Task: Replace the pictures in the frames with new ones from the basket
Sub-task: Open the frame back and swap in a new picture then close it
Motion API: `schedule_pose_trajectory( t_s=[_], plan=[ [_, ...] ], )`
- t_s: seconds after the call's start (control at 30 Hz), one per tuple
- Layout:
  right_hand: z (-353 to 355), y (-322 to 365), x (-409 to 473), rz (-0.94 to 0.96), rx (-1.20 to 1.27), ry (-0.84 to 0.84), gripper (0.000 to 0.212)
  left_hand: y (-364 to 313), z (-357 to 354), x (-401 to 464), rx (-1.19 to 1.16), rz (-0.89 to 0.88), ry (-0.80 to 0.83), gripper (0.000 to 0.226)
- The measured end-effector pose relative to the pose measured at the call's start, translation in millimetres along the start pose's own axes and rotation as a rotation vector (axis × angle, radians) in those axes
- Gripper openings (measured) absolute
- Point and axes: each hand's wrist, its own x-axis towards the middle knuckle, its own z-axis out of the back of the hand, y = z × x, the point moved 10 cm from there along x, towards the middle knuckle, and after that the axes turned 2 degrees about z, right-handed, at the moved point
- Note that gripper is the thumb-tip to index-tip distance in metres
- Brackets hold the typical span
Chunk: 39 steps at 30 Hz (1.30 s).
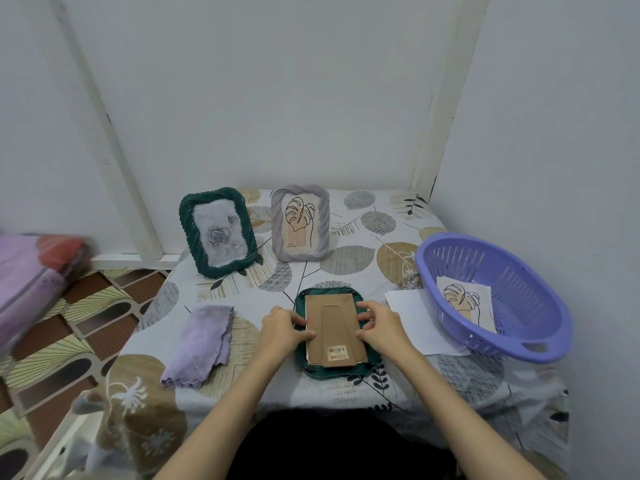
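A dark green frame (313, 370) lies face down on the table in front of me, its brown cardboard backing (334, 327) with a barcode sticker facing up. My left hand (282, 329) presses its fingertips on the backing's left edge. My right hand (379, 323) presses its fingertips on the right edge. A second green frame (218, 232) with a grey rose picture stands at the back left. A grey frame (299, 223) with a leaf drawing stands beside it. The purple basket (540, 327) at the right holds a leaf picture (465, 301).
A lilac cloth (201, 344) lies left of the flat frame. White paper sheets (410, 313) lie between the frame and the basket. The table has a leaf-patterned cover (363, 237) and stands in a wall corner. Folded fabric (31, 271) sits at the far left.
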Motion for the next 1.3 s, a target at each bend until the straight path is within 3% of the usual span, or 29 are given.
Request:
schedule_pose_trajectory(
  t_s=[0.23,0.4,0.57,0.77,0.93,1.07,1.17,1.3],
  plan=[
    [-1.7,-4.1,11.8,0.021,-0.056,0.037,0.04,-3.9,-4.6,11.0,0.064,-0.036,0.054,0.037],
    [-8.0,-3.5,13.7,0.066,-0.146,0.085,0.048,-6.2,-6.8,14.4,0.119,-0.065,0.082,0.041],
    [-14.3,-0.7,6.4,0.141,-0.23,0.217,0.048,-25.6,-13.7,1.0,0.323,-0.254,0.138,0.04],
    [-20.9,-8.7,1.1,0.119,-0.328,0.429,0.065,-18.4,-22.8,-1.1,0.33,-0.285,0.27,0.06],
    [-11.3,-2.9,13.6,0.1,-0.221,0.312,0.046,-20.8,-20.3,1.5,0.327,-0.305,0.255,0.066],
    [7.4,-0.3,38.8,0.05,-0.088,0.087,0.029,-25.3,-21.8,6.0,0.396,-0.34,0.276,0.076],
    [12.4,-2.2,54.5,0.027,-0.071,-0.052,0.034,-21.9,-24.5,9.9,0.381,-0.317,0.311,0.077],
    [-8.8,-5.7,68.4,0.042,-0.202,0.065,0.05,-16.8,-26.3,11.9,0.337,-0.306,0.332,0.075]
  ],
)
